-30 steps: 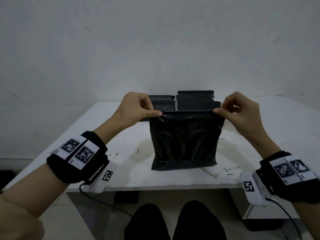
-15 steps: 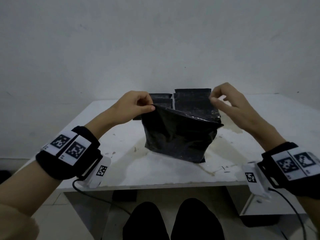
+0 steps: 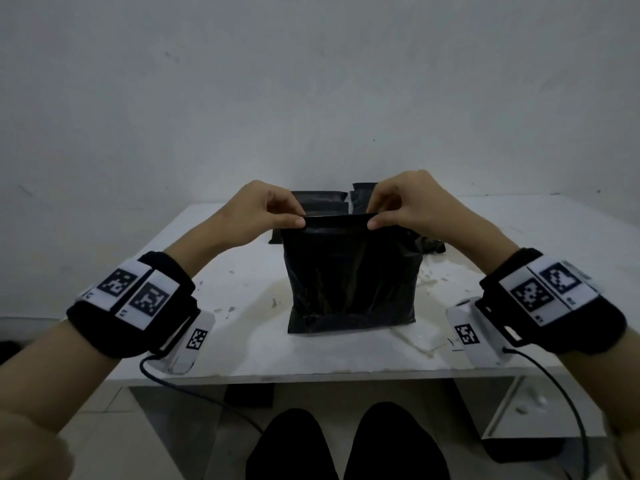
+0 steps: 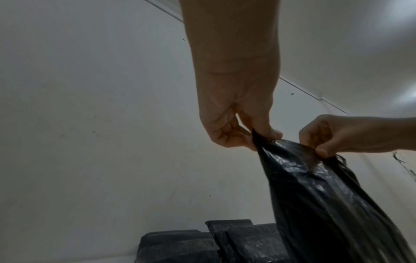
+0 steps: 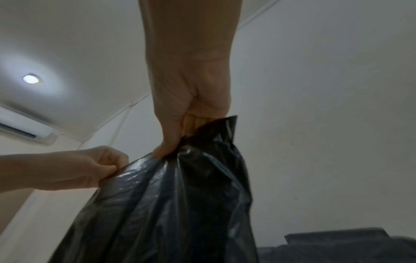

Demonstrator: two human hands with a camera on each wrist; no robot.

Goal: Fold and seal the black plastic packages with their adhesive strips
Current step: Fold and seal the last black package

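Note:
A black plastic package (image 3: 349,278) stands upright on the white table (image 3: 242,351), its bottom resting on the surface. My left hand (image 3: 292,220) pinches the top edge near its left corner, thumb in front. My right hand (image 3: 375,220) pinches the same top edge a little right of the middle. The wrist views show the same: the left hand (image 4: 258,137) and the right hand (image 5: 171,147) each grip the crumpled top of the package (image 4: 326,195) (image 5: 175,204). I see no adhesive strip.
Stacks of flat black packages (image 3: 322,199) lie at the back of the table behind the held one, also low in the left wrist view as black packages (image 4: 202,243). A wall rises just behind. My knees (image 3: 346,445) are under the table's front edge.
The package, tilted half a second ago, now stands upright again. My right hand has moved inward along the top edge and pinches it closer to my left hand.

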